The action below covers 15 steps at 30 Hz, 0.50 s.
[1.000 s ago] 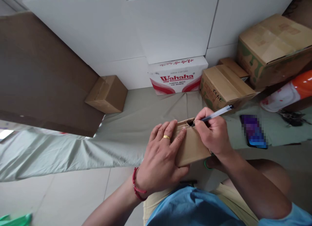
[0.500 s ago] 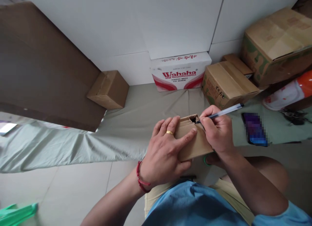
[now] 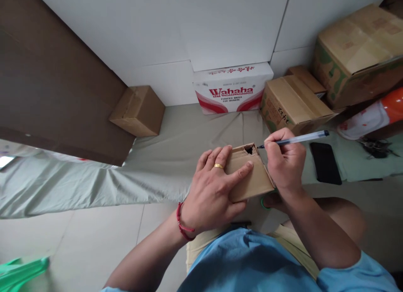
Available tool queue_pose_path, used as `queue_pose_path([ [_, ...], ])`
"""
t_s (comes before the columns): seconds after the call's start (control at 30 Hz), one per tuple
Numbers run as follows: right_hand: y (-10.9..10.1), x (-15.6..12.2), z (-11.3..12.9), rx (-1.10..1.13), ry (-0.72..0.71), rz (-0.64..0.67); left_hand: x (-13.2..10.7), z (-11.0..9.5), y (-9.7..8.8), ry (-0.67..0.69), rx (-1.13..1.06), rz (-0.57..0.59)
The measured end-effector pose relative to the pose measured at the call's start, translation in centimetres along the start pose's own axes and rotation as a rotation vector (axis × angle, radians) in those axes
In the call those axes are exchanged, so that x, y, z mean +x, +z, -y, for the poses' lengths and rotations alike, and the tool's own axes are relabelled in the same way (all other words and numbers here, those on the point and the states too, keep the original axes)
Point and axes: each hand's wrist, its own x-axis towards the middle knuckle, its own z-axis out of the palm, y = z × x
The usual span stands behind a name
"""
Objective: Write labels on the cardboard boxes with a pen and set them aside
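Note:
A small flat cardboard box (image 3: pixel 248 182) with a ragged dark hole (image 3: pixel 249 150) near its far right corner lies under my left hand (image 3: pixel 217 187). That hand holds the box, its fingers spread over the top and reaching the far edge; the underside is hidden. My right hand (image 3: pixel 286 161) pinches a clear pen (image 3: pixel 310 136) with dark ends. The pen's tip is just right of the hole, near the box's corner; whether it touches the cardboard I cannot tell.
Beyond the box, a cloth-covered bench (image 3: pixel 179 145) carries a white Wahaba-style printed carton (image 3: pixel 233 90), a small brown box (image 3: pixel 141 111) and stacked cartons (image 3: pixel 296 101). A phone (image 3: pixel 325 163) lies right of my hand. A large brown panel (image 3: pixel 63 77) stands left; green plastic (image 3: pixel 25 273) is on the floor.
My right hand has moved right and slightly away from me, drawing the pen's tip out of the hole area to beside the corner. The phone's screen has gone dark.

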Motion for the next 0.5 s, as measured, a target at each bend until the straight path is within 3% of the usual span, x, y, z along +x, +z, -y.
queue_pose_path([
  [0.5, -0.39, 0.34, -0.10, -0.044, -0.030, 0.085, -0.24, 0.20, 0.31, 0.018, 0.008, -0.041],
])
